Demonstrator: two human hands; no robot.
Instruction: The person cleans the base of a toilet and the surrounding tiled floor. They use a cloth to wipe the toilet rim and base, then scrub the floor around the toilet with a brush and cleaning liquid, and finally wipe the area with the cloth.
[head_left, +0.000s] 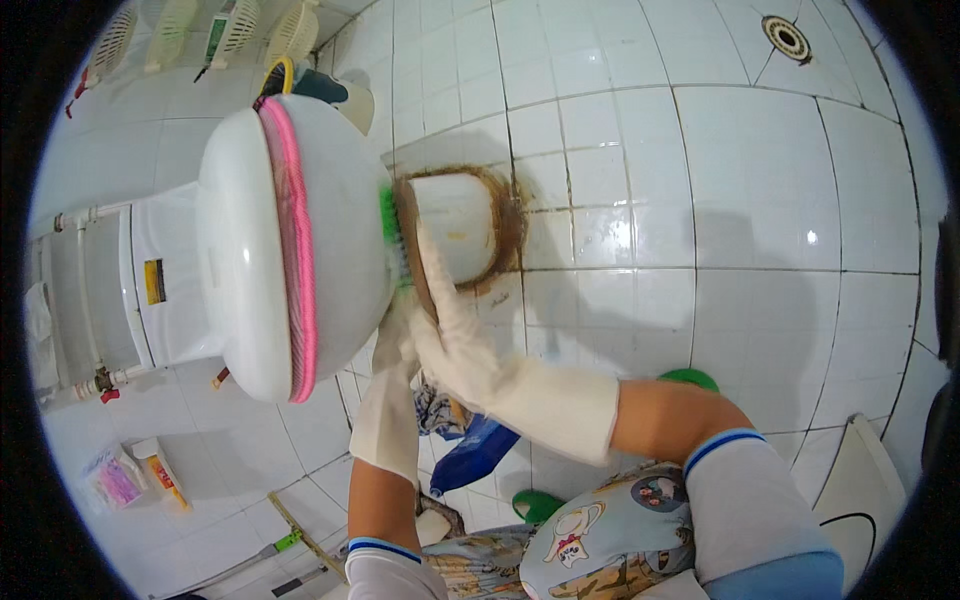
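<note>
A scrubbing brush (411, 240) with a brown back and green bristles is between the white toilet bowl (341, 195) and a D-shaped white base (454, 217). A brown stain (510, 225) rings this base on the floor. My right hand (457, 322), in a long cream rubber glove, grips the brush with its fingers stretched along the back. My left hand (396, 337), gloved alike, is close beside it at the brush's near end. Its fingers are partly hidden, so its hold is unclear.
A blue bottle (476, 454) and a patterned cloth (435, 412) lie below my hands. Green slippers (536, 506) show near my legs. A floor drain (786, 39) is at the upper right. Water pipes (90, 292) run behind the toilet. A long-handled tool (289, 538) lies lower left.
</note>
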